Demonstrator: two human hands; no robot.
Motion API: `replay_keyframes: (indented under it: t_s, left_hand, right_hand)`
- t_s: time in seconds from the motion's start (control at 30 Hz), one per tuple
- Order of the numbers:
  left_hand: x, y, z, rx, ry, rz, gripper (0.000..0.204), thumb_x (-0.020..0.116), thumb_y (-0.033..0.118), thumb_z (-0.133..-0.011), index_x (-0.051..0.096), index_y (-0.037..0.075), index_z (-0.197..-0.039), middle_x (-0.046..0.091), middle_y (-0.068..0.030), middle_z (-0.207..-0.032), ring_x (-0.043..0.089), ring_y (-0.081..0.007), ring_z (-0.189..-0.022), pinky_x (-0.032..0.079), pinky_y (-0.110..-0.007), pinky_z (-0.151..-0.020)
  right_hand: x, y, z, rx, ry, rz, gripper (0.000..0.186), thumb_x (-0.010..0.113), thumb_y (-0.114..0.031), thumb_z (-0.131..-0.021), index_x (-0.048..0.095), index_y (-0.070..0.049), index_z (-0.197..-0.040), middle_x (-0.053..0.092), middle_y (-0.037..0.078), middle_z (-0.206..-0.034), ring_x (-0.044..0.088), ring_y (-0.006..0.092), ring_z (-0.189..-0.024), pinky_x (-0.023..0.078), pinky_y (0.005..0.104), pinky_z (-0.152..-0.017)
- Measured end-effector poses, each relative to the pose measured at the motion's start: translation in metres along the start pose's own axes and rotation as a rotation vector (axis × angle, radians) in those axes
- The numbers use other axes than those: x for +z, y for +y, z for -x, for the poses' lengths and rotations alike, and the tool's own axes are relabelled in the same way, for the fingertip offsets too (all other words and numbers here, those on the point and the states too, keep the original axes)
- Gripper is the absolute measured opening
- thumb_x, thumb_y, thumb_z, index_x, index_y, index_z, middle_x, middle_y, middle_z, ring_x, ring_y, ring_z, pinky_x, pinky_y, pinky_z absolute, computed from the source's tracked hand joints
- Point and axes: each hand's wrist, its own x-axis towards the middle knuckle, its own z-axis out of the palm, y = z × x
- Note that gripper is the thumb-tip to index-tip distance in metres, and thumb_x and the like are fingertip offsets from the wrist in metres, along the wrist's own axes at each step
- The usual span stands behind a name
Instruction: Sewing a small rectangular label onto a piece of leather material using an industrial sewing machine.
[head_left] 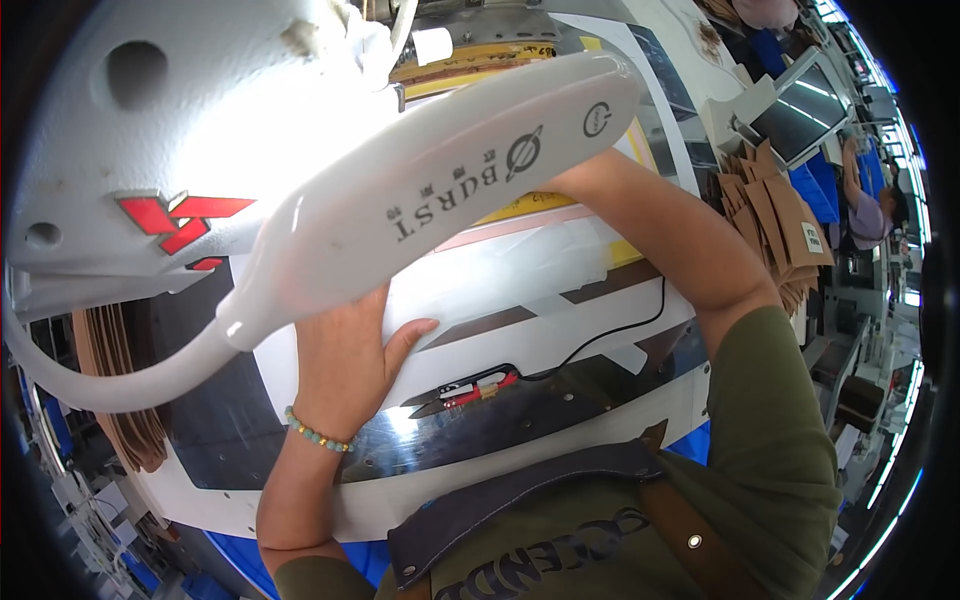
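Left hand (345, 365) lies open and flat on the white sheet (500, 275); keep it pressing evenly. Right hand's state cannot be told, hidden behind the lamp (440, 190)

Glossy white plastic lamp (440, 190); matt brown card pieces (775, 225).
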Motion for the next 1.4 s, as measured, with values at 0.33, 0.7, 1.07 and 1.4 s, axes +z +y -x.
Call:
replay_keyframes:
  t_s: [0.33, 0.7, 1.07, 1.4]
  left_hand:
    - [0.0, 0.0, 0.001, -0.003, 0.005, -0.012, 0.077, 0.072, 0.051, -0.089, 0.056, -0.001, -0.144, 0.038, -0.031, -0.157, 0.034, -0.0469, -0.147, 0.024, -0.057, -0.121]
    - [0.001, -0.003, 0.002, 0.028, 0.035, -0.109, 0.079, 0.065, 0.055, -0.093, 0.055, -0.001, -0.146, 0.037, -0.031, -0.159, 0.033, -0.0456, -0.15, 0.024, -0.056, -0.121]
    - [0.011, -0.003, -0.001, 0.099, 0.176, -0.223, 0.067, 0.065, 0.049, -0.097, 0.059, 0.001, -0.143, 0.037, -0.0291, -0.161, 0.037, -0.0426, -0.149, 0.028, -0.053, -0.121]
    - [-0.043, 0.002, 0.051, 0.061, 0.173, -0.022, 0.049, 0.073, 0.019, -0.094, 0.065, 0.006, -0.14, 0.062, -0.0156, -0.147, 0.057, -0.0346, -0.136, 0.044, -0.044, -0.112]
  right_hand:
    - [-0.019, 0.008, 0.027, 0.024, 0.077, -0.399, 0.024, 0.062, -0.021, -0.103, 0.069, -0.004, -0.118, 0.074, 0.013, -0.109, 0.069, 0.0219, -0.101, 0.054, 0.0353, -0.089]
    - [-0.097, -0.022, 0.182, 0.339, 0.309, -0.203, 0.01, 0.068, -0.009, -0.097, 0.071, -0.001, -0.102, 0.066, 0.002, -0.09, 0.06, 0.0107, -0.083, 0.049, 0.0285, -0.08]
    - [-0.056, -0.064, 0.304, 0.737, 0.608, 0.413, 0.028, 0.068, -0.015, -0.096, 0.072, -0.004, -0.121, 0.064, 0.011, -0.141, 0.061, 0.0305, -0.126, 0.049, 0.0374, -0.105]
    - [-0.029, -0.1, 0.212, 0.355, 0.333, 0.204, 0.023, 0.079, -0.023, -0.09, 0.073, -0.001, -0.094, 0.07, 0.011, -0.097, 0.067, 0.0292, -0.092, 0.052, 0.0386, -0.08]
